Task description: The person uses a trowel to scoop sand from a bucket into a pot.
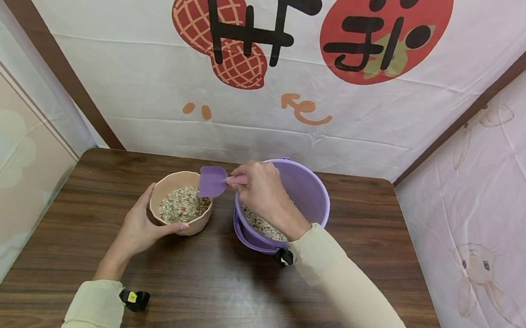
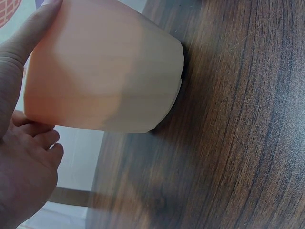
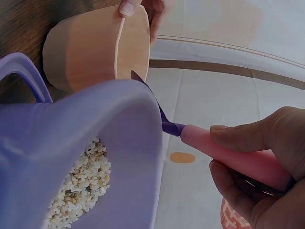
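Purple scoop (image 1: 212,181) tips over the pot (image 1: 181,202); my right hand (image 1: 260,190) grips its pink handle, my left hand (image 1: 140,229) hugs the pot. I should tip slowly.

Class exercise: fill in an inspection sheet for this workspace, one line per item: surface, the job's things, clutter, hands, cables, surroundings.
Surface: dark wood-grain table.
Job's things: peach pot holding a gravel mix; purple bucket with the same mix inside; purple scoop with a pink handle, its blade over the pot's rim.
Clutter: nothing seen.
Hands: left hand grips the pot's side; right hand grips the scoop's handle above the bucket.
Cables: nothing seen; a small black clip sits at each cuff.
Surroundings: printed cloth backdrop with peanut and strawberry motifs; rabbit-print cloth to the right.
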A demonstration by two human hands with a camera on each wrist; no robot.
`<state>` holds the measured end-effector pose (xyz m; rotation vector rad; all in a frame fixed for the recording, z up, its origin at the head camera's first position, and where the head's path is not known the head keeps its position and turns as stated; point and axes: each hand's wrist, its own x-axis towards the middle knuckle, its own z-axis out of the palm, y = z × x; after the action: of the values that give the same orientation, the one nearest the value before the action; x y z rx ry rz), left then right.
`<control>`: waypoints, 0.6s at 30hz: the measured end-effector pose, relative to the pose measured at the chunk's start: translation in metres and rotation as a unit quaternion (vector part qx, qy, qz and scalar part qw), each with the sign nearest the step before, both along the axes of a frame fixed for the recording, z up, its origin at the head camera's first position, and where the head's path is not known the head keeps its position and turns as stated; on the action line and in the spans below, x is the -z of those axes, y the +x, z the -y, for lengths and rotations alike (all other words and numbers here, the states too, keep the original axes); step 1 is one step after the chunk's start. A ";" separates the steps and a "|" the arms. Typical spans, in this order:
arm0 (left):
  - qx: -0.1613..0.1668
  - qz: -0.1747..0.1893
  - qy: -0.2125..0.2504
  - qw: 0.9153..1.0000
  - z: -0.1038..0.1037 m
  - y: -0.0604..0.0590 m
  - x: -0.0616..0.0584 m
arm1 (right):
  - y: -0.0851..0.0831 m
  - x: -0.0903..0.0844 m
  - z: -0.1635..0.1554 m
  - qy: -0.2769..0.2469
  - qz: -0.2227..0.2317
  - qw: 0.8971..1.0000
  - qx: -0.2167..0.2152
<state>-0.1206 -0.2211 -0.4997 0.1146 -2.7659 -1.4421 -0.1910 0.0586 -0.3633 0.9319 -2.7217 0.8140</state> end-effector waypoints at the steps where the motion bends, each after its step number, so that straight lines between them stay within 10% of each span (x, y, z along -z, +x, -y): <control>1: 0.001 0.000 0.001 1.000 0.000 0.000 0.000 | 0.000 0.000 0.000 -0.001 0.000 1.000 0.000; 18: 0.002 -0.004 0.004 1.000 0.000 -0.001 0.000 | 0.008 -0.007 -0.019 -0.102 0.008 0.995 0.018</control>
<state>-0.1219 -0.2213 -0.5001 0.1015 -2.7560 -1.4513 -0.1827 0.0779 -0.3563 0.8334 -2.5978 1.0732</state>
